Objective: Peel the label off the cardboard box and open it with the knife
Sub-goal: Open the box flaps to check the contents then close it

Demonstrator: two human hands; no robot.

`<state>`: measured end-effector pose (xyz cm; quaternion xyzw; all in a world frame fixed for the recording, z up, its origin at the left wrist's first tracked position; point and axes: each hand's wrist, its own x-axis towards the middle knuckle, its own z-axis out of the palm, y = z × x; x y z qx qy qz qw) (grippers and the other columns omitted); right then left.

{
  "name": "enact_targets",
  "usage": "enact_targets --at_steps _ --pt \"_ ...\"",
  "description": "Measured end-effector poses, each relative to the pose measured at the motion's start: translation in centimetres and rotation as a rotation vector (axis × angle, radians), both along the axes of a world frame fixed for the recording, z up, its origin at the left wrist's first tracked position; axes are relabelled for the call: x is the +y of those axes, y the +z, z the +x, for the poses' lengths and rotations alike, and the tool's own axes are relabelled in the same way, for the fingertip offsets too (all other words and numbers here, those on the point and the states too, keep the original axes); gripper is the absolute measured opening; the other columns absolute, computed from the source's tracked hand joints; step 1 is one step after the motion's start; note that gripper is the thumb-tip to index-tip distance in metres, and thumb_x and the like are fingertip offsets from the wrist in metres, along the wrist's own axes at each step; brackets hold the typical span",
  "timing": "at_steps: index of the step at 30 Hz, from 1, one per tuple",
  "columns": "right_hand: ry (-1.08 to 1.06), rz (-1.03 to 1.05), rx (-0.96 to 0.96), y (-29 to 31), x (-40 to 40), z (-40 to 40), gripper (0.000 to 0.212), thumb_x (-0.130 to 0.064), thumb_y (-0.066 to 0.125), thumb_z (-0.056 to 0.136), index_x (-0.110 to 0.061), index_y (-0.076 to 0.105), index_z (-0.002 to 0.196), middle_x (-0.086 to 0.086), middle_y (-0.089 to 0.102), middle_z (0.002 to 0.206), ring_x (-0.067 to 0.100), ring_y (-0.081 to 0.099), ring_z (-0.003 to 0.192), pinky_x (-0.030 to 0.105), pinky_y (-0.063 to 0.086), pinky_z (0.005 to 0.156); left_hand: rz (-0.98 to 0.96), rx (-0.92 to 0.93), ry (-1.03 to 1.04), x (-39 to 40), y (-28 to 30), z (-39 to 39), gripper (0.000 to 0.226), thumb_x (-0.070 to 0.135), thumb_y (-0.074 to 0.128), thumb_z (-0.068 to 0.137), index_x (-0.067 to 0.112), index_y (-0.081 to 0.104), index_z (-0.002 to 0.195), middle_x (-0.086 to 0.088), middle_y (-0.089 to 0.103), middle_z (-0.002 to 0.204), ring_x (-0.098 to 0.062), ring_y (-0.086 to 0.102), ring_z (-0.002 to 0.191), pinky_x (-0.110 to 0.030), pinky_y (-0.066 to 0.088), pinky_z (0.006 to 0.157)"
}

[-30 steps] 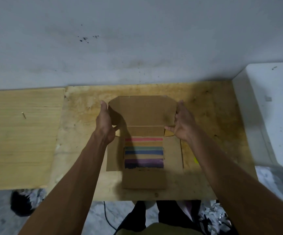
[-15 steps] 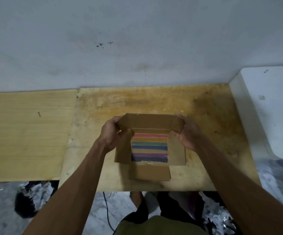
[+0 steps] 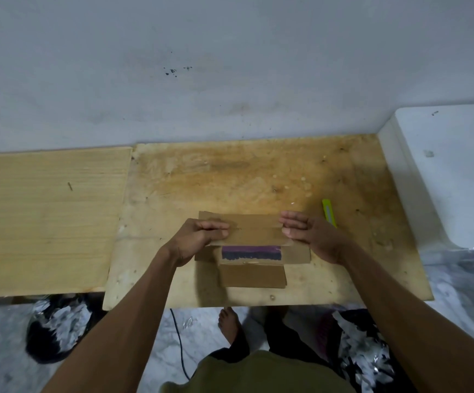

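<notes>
My left hand (image 3: 199,239) lies on the far flap of the cardboard box (image 3: 254,251), fingers flat and close together, holding nothing; the box sits near the front edge of the table (image 3: 230,177), with a purple strip showing inside; my right hand (image 3: 312,236) presses that flap too, fingers straight; the yellow knife (image 3: 329,212) lies just right of it.

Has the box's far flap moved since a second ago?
Yes. The far flap, upright a second ago, now lies folded toward the person over the striped contents, covering all but the purple stripe; both hands press it.
</notes>
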<state>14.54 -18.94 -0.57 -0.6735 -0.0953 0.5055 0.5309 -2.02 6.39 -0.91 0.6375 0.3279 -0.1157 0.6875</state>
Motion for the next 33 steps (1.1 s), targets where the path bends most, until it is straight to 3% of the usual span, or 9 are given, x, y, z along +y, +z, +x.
enact_targets --at_steps 4,9,12,15,19,23,26,29,33 --pt "0.214 -0.086 -0.167 -0.9 -0.8 -0.9 0.060 -0.012 0.070 0.087 -0.017 0.046 0.142 -0.004 0.050 0.143 0.007 0.045 0.133 0.027 0.040 0.107 0.150 -0.012 -0.083 -0.9 -0.8 -0.8 0.030 0.016 0.080 0.081 0.017 0.076 0.111 0.006 0.062 0.133 -0.010 0.053 0.127 -0.025 0.044 0.106" --pt "0.294 -0.183 -0.605 -2.5 -0.9 -3.0 0.056 -0.023 0.074 0.084 -0.016 0.055 0.137 0.000 0.054 0.142 0.019 0.044 0.136 0.037 0.036 0.113 0.669 -0.084 -0.332 -2.5 -2.8 -2.2 0.054 0.051 0.074 0.079 0.026 0.067 0.126 0.007 0.051 0.146 -0.015 0.036 0.141 -0.037 0.030 0.118" --pt "0.437 -0.353 -0.942 -3.5 -0.9 -4.4 0.058 -0.047 0.061 0.088 -0.028 0.048 0.141 -0.011 0.046 0.149 0.019 0.025 0.146 0.042 0.024 0.115 1.030 -0.078 -0.519 -3.4 -4.1 -2.9 0.066 0.063 0.056 0.082 0.024 0.060 0.135 0.002 0.045 0.152 -0.025 0.027 0.146 -0.051 0.023 0.118" --pt "0.557 -0.481 -1.115 -4.8 -1.2 -5.5 0.065 -0.064 0.035 0.089 -0.035 0.036 0.147 -0.017 0.033 0.155 0.018 0.009 0.150 0.050 0.016 0.115 1.112 0.038 -0.615 -4.1 -4.2 -3.1 0.067 0.062 0.047 0.090 0.028 0.041 0.148 0.007 0.030 0.160 -0.026 0.011 0.150 -0.060 0.007 0.118" --pt "0.611 -0.591 -1.152 -6.3 -1.2 -6.7 0.061 -0.062 0.029 0.092 -0.036 0.036 0.147 -0.019 0.030 0.157 0.020 0.004 0.151 0.060 0.009 0.115 1.127 0.172 -0.706 -4.7 -4.4 -3.3 0.066 0.060 0.037 0.096 0.030 0.025 0.154 0.013 0.015 0.164 -0.026 -0.003 0.152 -0.064 -0.005 0.117" --pt "0.558 -0.614 -1.185 -6.8 -1.2 -7.4 0.063 -0.061 0.034 0.091 -0.034 0.032 0.148 -0.013 0.027 0.159 0.024 0.002 0.151 0.062 0.011 0.113 1.131 0.169 -0.599 -5.1 -4.8 -3.3 0.070 0.060 0.050 0.091 0.032 0.030 0.152 0.006 0.012 0.164 -0.028 -0.003 0.150 -0.067 0.006 0.116" --pt "0.326 -0.680 -1.066 -6.6 -1.3 -7.8 0.084 -0.073 0.045 0.083 -0.035 0.016 0.153 0.001 0.005 0.165 0.033 -0.001 0.150 0.058 0.012 0.114 1.105 0.254 -0.359 -5.0 -5.0 -3.4 0.110 0.084 0.055 0.065 0.024 0.025 0.153 -0.012 0.011 0.163 -0.039 0.009 0.148 -0.063 0.017 0.116" --pt "0.076 -0.705 -0.905 -6.3 -1.0 -8.4 0.105 -0.075 0.061 0.071 -0.030 0.015 0.153 0.013 0.006 0.162 0.036 0.011 0.145 0.055 0.020 0.113 0.967 0.321 -0.098 -5.1 -5.0 -3.6 0.145 0.096 0.051 0.039 0.011 0.022 0.153 -0.023 0.019 0.158 -0.045 0.024 0.141 -0.055 0.029 0.112" --pt "-0.062 -0.619 -0.779 -6.0 -0.3 -8.7 0.110 -0.054 0.080 0.067 -0.030 0.015 0.152 0.010 0.017 0.159 0.033 0.019 0.140 0.051 0.028 0.112 0.891 0.323 -0.025 -5.8 -4.4 -3.0 0.134 0.066 0.085 0.046 0.016 0.021 0.152 -0.018 0.037 0.145 -0.041 0.039 0.128 -0.051 0.041 0.097"
